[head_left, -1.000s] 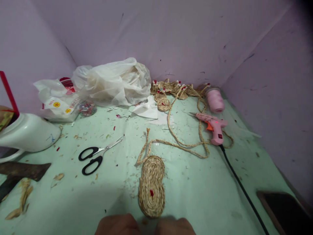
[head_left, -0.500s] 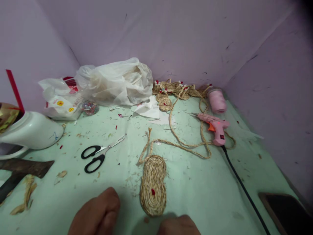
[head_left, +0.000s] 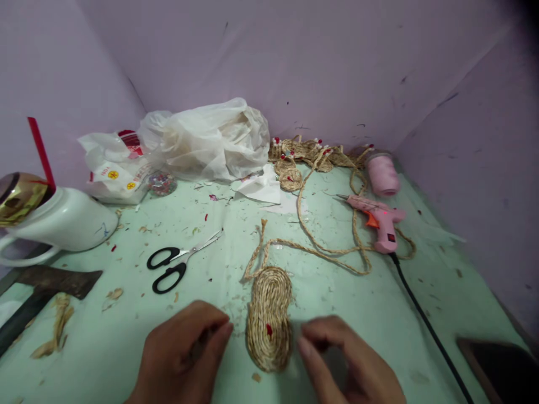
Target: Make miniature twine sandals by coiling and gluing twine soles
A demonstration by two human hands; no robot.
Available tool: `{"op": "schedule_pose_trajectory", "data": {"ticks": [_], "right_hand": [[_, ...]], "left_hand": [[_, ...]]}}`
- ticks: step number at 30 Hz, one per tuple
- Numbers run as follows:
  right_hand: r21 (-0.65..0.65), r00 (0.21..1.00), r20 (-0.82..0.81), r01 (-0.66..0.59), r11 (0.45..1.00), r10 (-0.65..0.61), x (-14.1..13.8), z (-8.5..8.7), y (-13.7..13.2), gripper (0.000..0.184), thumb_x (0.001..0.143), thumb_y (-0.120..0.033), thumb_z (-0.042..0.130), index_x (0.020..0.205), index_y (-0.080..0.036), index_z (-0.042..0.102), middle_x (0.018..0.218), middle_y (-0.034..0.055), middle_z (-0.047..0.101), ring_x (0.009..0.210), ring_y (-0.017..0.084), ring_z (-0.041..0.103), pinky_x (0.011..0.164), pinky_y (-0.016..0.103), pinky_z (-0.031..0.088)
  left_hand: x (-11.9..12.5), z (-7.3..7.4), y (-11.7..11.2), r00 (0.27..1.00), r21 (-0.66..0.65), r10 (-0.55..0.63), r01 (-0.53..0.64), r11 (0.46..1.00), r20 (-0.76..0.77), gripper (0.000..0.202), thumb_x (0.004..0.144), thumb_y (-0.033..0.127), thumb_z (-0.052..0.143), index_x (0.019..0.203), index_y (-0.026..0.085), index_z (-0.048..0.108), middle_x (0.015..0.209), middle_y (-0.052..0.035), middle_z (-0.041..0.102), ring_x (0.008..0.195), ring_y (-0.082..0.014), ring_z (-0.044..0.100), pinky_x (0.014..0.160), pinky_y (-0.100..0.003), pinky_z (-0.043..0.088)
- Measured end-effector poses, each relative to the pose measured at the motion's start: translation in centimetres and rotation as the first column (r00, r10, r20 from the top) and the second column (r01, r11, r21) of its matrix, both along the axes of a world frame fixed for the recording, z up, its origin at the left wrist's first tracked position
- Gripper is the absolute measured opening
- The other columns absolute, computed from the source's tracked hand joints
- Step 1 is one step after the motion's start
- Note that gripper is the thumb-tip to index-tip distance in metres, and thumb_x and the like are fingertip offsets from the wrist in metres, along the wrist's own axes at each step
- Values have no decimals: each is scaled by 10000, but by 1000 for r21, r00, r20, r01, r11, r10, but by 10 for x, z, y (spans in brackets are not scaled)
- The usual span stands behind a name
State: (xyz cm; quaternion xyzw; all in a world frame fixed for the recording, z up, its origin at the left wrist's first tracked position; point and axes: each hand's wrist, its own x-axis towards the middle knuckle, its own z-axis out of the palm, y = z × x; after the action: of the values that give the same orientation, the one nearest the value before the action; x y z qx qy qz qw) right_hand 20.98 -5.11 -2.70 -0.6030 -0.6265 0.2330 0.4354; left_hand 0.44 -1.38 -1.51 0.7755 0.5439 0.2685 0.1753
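Note:
A coiled figure-eight sole of braided straw rope [head_left: 270,297] lies flat on the table with a small red mark in its lower loop. From its top runs a loose tail of braided rope [head_left: 311,247]. My left hand [head_left: 185,350] hovers just left of the coil, thumb and forefinger pinched together. Opposite it, my right hand [head_left: 347,359] is by the coil's right edge, its thumb and forefinger tips also pressed together. Anything in either pinch is too small to make out. Neither hand touches the coil.
Black-handled scissors [head_left: 181,264] lie at left, beyond a hammer-like tool [head_left: 63,283] and a white jug [head_left: 78,219]. A pink glue gun [head_left: 379,219], its black cord, a pink thread spool [head_left: 383,175] and a phone [head_left: 501,365] are at right. Plastic bags [head_left: 219,137] and beaded straw pieces [head_left: 303,150] line the wall.
Both hands have come further into view, rising from the lower edge to either side of the coil. The closed fists have become pinches. The view has shifted slightly; the coil stays put.

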Motion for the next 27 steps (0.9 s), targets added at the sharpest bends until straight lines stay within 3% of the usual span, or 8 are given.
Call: {"op": "schedule_pose_trajectory", "data": {"ticks": [3,8,11,14,17,22,24,27], "right_hand": [[-113,994,-3,109,988,-110,4,-7,12,216,809,-260,527,1008,-198,586,869,58,662,684,157,614,561,235,497],[-285,998,-42,22,958,-36,2,-18,27,430,803,-314,524,1213,-189,483,1082,93,611,668,155,588,624,306,496],[-391,961,-260,-16,920,-93,0,-11,32,452,761,-330,576,1178,-172,503,998,80,630,698,167,587,660,307,494],[-445,846,-523,-162,881,-108,1,-1,32,355,740,-357,618,1035,-162,587,855,54,650,780,188,590,719,298,484],[-455,737,-668,-289,842,-108,2,4,26,279,728,-362,655,939,-181,633,828,38,657,796,185,581,734,288,471],[-440,542,-813,-333,834,-213,0,0,21,290,718,-312,690,977,-202,619,864,30,657,798,165,584,739,266,458],[-454,462,-846,-360,815,-267,2,-1,23,270,730,-296,684,970,-202,606,825,21,647,729,144,587,686,249,463],[-430,348,-890,-416,801,-297,8,1,27,271,726,-287,686,962,-192,594,716,-2,611,592,109,558,577,220,455]], "left_hand": [[10,-6,-10,978,-26,-84,80,996,-191,216,771,397,555,654,216,566,546,18,567,488,-139,560,444,-235,436],[30,-9,-20,927,-124,-70,25,992,-369,173,636,333,666,731,209,593,677,-22,616,611,-238,618,524,-347,471],[33,-7,-18,954,-247,-74,0,969,-289,123,645,237,637,752,227,577,741,-5,624,632,-205,625,544,-311,468],[31,-8,-17,980,-264,-102,55,963,-170,131,659,195,606,777,224,559,766,0,621,656,-185,620,560,-293,463],[30,-14,-20,988,-216,-145,129,968,-59,114,688,178,556,794,219,548,763,-5,616,650,-166,606,546,-270,453],[23,-19,-10,970,-7,-237,237,971,46,93,774,199,468,749,214,556,678,-3,589,562,-133,556,509,-236,430],[9,-11,5,983,114,-177,181,977,-41,142,813,178,440,736,206,557,664,-6,583,602,-144,558,568,-254,442],[-19,2,36,954,276,168,-96,956,-249,176,811,200,435,896,157,584,853,-86,626,786,-225,579,685,-337,461]]}}
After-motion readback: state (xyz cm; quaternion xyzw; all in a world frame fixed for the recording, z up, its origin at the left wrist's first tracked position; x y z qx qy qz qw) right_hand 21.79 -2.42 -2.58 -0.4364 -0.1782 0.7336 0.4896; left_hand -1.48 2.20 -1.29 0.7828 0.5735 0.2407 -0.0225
